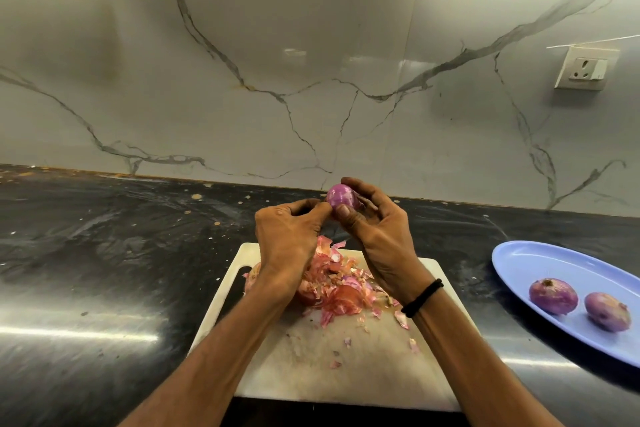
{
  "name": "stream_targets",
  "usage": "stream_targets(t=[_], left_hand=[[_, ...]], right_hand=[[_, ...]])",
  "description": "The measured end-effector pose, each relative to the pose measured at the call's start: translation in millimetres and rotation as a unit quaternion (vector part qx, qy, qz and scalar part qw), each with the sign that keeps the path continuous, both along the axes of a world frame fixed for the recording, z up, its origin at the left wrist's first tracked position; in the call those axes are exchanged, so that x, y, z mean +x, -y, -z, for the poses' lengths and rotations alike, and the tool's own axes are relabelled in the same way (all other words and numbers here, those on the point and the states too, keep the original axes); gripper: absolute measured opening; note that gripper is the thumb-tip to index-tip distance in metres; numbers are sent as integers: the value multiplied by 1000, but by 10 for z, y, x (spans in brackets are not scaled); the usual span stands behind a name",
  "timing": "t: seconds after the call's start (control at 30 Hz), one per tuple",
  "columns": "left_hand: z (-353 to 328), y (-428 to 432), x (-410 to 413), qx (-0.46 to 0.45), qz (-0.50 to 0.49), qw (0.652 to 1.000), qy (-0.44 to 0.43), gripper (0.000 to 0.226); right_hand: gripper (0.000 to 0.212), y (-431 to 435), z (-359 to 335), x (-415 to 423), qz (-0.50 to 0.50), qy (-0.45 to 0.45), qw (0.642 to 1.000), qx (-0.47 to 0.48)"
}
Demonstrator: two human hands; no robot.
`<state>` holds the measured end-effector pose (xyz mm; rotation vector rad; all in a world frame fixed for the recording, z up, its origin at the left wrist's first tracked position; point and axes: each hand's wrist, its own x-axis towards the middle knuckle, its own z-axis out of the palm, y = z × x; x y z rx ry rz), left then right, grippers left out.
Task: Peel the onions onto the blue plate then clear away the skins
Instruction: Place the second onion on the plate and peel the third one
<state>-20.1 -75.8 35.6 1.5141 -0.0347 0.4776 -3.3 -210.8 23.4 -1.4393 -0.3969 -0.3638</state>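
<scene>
**Q:** What are the hands doing?

**A:** Both are raised above the far edge of a white cutting board (346, 364). The right hand (377, 236) cups a shiny purple onion (341, 196), with its fingers curled over the top and its thumb pressed on the near side. The left hand (289, 232) has its fingers curled and pinches at the onion's nine o'clock side with thumb and fingertip. I cannot tell whether it has hold of a strip of skin there. A black band (424, 298) circles the right wrist.

**Q:** Where are the skins?

**A:** A heap of pink and orange skins (337, 284) lies on the board's far half, below the hands. Small flakes are scattered towards six o'clock. At the heap's nine o'clock an orange-skinned round thing (252, 276) is mostly hidden by the left wrist.

**Q:** And the plate?

**A:** The blue plate (540, 260) sits at three o'clock from the board, apart from it, on the dark countertop (104, 253). The edge of the view cuts it off. Two peeled onions (553, 295) rest on it side by side, close together but not touching. A marble wall (277, 45) rises behind, with a socket (585, 69) at two o'clock.
</scene>
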Motion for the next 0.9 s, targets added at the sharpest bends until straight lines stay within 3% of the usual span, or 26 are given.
stream_targets(t=[0.23, 0.4, 0.53, 0.67, 0.8, 0.9], left_hand=[[36, -134, 103, -49, -65, 997, 8, 26], [73, -153, 165, 40, -92, 994, 41, 26], [116, -174, 221, 122, -93, 987, 40, 13], [157, -135, 195, 216, -88, 970, 74, 13], [152, -113, 148, 282, -89, 950, 100, 29], [158, -126, 139, 317, -100, 936, 113, 35]], right_hand=[[70, 11, 10, 17, 67, 35, 995, -66], [75, 16, 41, 40, 101, 61, 989, -86], [60, 41, 5, 33, 105, 23, 992, -68], [48, 72, -34, -19, 20, -102, 991, 83], [47, 149, -143, -147, -71, -209, 939, 263], [47, 235, -139, -230, -97, -240, 907, 332]])
